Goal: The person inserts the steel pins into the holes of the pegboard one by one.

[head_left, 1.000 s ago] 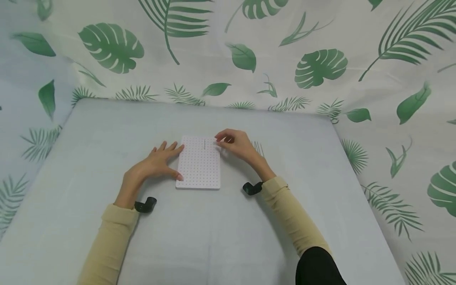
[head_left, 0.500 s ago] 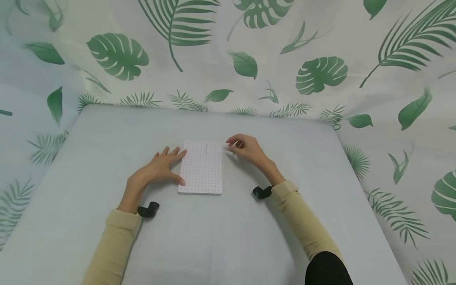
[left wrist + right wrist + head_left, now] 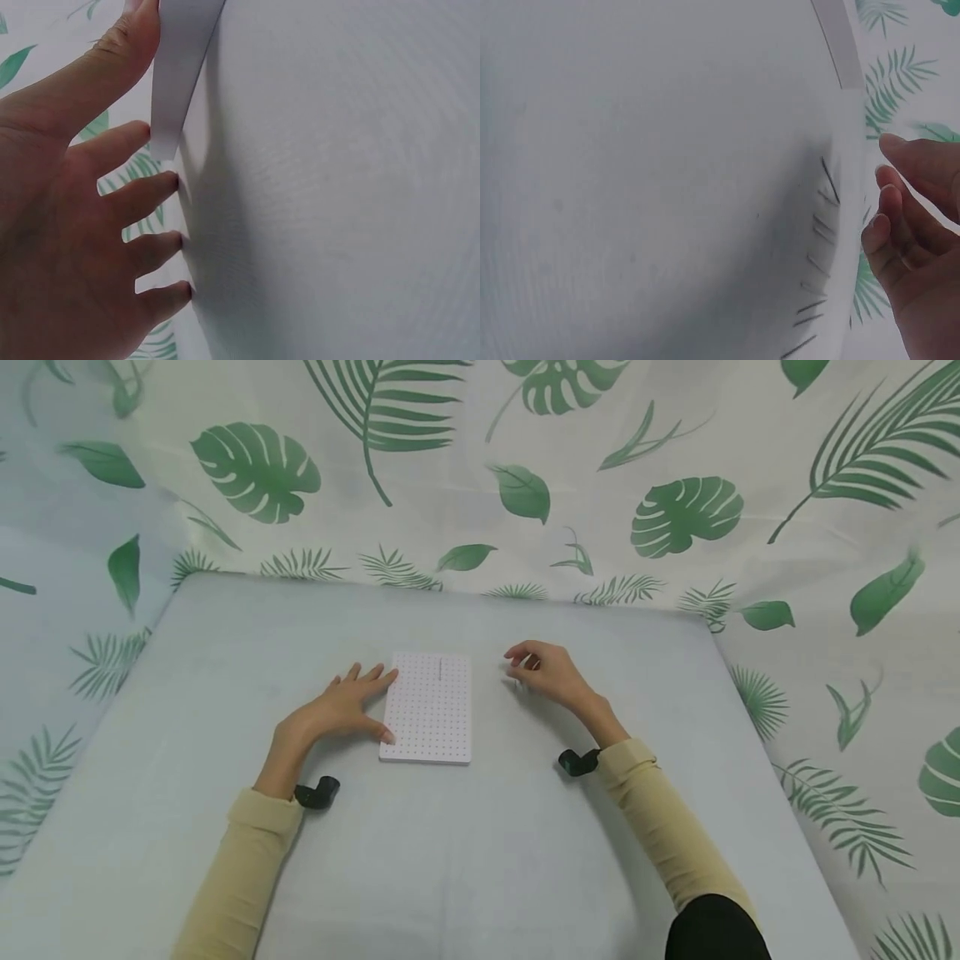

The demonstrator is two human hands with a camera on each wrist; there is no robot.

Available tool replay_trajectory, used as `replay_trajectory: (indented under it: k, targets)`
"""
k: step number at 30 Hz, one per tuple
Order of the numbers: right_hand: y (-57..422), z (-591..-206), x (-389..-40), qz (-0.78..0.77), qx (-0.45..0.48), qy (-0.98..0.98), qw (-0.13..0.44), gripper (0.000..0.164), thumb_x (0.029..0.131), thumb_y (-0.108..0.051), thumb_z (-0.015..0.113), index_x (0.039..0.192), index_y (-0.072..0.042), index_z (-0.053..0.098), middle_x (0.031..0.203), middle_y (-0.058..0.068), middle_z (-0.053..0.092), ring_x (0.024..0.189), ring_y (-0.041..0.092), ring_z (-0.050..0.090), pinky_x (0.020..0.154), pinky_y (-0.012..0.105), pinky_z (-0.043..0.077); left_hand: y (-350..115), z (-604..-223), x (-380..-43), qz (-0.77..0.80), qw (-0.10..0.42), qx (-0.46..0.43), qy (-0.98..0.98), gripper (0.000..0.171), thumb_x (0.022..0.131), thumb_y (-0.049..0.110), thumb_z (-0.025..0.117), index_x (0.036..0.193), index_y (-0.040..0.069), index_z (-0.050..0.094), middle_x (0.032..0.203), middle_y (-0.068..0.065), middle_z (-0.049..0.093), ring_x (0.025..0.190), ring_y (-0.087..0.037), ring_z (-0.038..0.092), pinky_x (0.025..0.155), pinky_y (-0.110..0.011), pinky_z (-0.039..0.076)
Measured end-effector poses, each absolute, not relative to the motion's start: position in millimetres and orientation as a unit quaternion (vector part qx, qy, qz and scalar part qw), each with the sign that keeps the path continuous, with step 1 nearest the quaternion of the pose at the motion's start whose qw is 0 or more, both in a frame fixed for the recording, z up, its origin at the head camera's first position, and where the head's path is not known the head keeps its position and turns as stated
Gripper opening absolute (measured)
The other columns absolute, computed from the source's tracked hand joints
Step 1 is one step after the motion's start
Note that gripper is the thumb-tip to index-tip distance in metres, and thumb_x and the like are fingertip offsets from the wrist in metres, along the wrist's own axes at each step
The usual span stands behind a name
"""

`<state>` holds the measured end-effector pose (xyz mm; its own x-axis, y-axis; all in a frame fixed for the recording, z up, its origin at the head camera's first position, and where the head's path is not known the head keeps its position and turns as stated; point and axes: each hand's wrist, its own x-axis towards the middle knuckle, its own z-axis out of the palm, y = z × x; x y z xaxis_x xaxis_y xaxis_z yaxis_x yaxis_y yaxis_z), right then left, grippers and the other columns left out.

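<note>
A white board [image 3: 423, 718] with rows of small holes lies on the table, a thin dark pin [image 3: 440, 669] showing near its top. My left hand [image 3: 336, 708] lies along the board's left side with fingers spread; thumb and index fingertip rest at its edge. In the left wrist view, the other fingertips reach down to the tabletop beside the board [image 3: 180, 67]. Right of the board, my right hand [image 3: 551, 673] hovers with loosely bent fingers and nothing visible between them. Several thin metal pins [image 3: 830, 180] lie in a row below that hand, mostly hidden in the head view.
A pale cloth covers the table [image 3: 450, 843]. A leaf-patterned curtain [image 3: 585, 468] hangs behind and beside it. Small black cameras [image 3: 318, 793] are strapped at both wrists.
My right hand has moved away from the board's upper right edge to the right, over the loose pins. My left hand has stayed at the board. The head view has shifted slightly.
</note>
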<state>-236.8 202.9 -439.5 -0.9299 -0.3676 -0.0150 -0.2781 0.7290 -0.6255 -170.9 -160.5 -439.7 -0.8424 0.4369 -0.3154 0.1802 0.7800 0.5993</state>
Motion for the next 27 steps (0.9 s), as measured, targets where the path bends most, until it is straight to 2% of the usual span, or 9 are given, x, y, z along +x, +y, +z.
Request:
replay_trajectory:
  k: [3, 9, 14, 20, 27]
  targets:
    - [206.0, -439.5, -238.4, -0.316, -0.18, 0.927, 0.09, 0.029, 0.094, -0.015, 0.075, 0.122, -0.007, 0.072, 0.103, 0.008, 0.072, 0.085, 0.022, 0.066, 0.067, 0.029, 0.053, -161.2, -439.5, -171.7, 0.287, 0.226, 0.169, 0.915, 0.108, 0.08, 0.037, 0.087, 0.164, 0.009, 0.024, 0.17, -0.024, 0.012, 0.156, -0.052, -0.003, 0.125, -0.068, -0.003]
    - [208.3, -439.4, -238.0, -0.292, -0.19, 0.929, 0.126, 0.038, 0.092, -0.017, 0.077, 0.127, -0.006, 0.068, 0.102, 0.01, 0.069, 0.086, 0.023, 0.063, 0.073, 0.031, 0.051, -166.2, -435.1, -166.1, 0.287, 0.225, 0.17, 0.916, 0.108, 0.08, 0.034, 0.087, 0.163, 0.006, 0.024, 0.169, -0.027, 0.012, 0.155, -0.054, -0.003, 0.124, -0.071, -0.002]
    - [214.5, -440.9, -235.6, -0.281, -0.183, 0.933, 0.132, 0.044, 0.089, -0.022, 0.082, 0.127, -0.006, 0.066, 0.099, 0.009, 0.069, 0.085, 0.022, 0.063, 0.076, 0.034, 0.051, -163.4, -432.8, -164.2, 0.293, 0.221, 0.176, 0.913, 0.107, 0.08, 0.034, 0.087, 0.163, 0.006, 0.025, 0.169, -0.028, 0.013, 0.154, -0.055, -0.002, 0.123, -0.071, -0.002]
    - [219.7, -445.2, -236.1, -0.274, -0.185, 0.935, 0.131, 0.055, 0.088, -0.024, 0.083, 0.134, -0.003, 0.061, 0.096, 0.008, 0.069, 0.081, 0.019, 0.061, 0.076, 0.033, 0.05, -159.5, -435.1, -165.0, 0.287, 0.221, 0.176, 0.915, 0.108, 0.08, 0.035, 0.087, 0.163, 0.006, 0.025, 0.168, -0.028, 0.014, 0.154, -0.055, -0.001, 0.123, -0.072, -0.001]
    - [220.4, -444.7, -237.2, -0.271, -0.183, 0.936, 0.129, 0.057, 0.089, -0.022, 0.082, 0.136, -0.002, 0.058, 0.097, 0.01, 0.068, 0.083, 0.021, 0.06, 0.077, 0.035, 0.05, -156.9, -434.4, -166.7, 0.293, 0.222, 0.176, 0.913, 0.107, 0.08, 0.033, 0.087, 0.163, 0.005, 0.025, 0.168, -0.028, 0.013, 0.154, -0.055, -0.001, 0.123, -0.072, -0.001]
